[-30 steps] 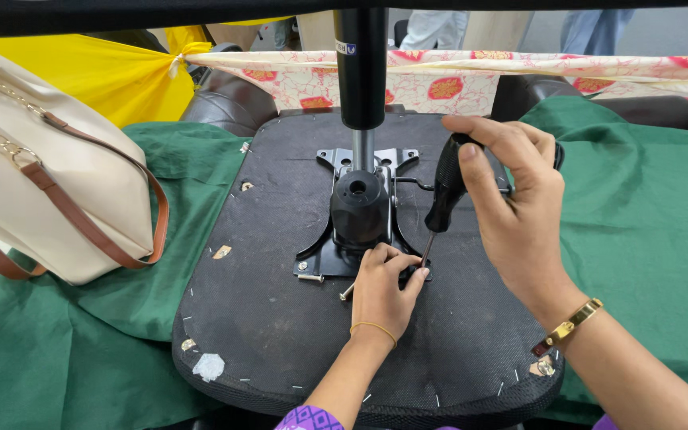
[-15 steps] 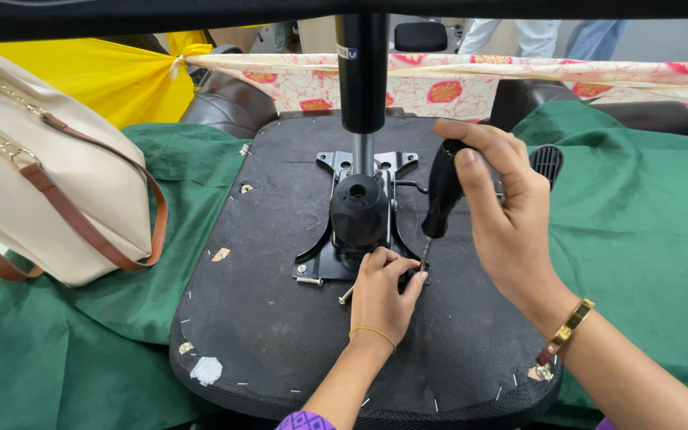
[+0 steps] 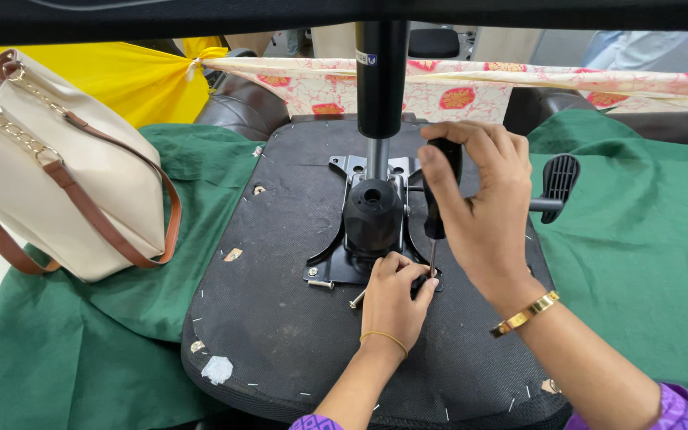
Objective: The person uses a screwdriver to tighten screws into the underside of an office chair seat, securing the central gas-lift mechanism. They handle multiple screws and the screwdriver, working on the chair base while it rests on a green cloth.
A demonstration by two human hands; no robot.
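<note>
An upturned office chair seat [image 3: 280,334] with a black underside lies on green cloth. A black metal mechanism plate [image 3: 372,223] with a gas-lift column [image 3: 381,80] is bolted at its middle. My right hand [image 3: 483,215] grips the black handle of a screwdriver [image 3: 437,199], held upright with its shaft pointing down at the plate's near right corner. My left hand [image 3: 396,299] rests on the seat there, fingertips pinched around the screwdriver tip and the screw under it. A loose bolt [image 3: 357,299] lies just left of that hand.
A cream handbag [image 3: 57,175] with brown straps sits at the left on the green cloth [image 3: 646,263]. The chair's black lever paddle [image 3: 559,179] sticks out to the right. Yellow fabric [image 3: 137,80] and a floral cloth [image 3: 519,87] run along the back.
My view has shifted slightly. My right hand has turned a little on the screwdriver handle; my left hand stays pinched at the tip.
</note>
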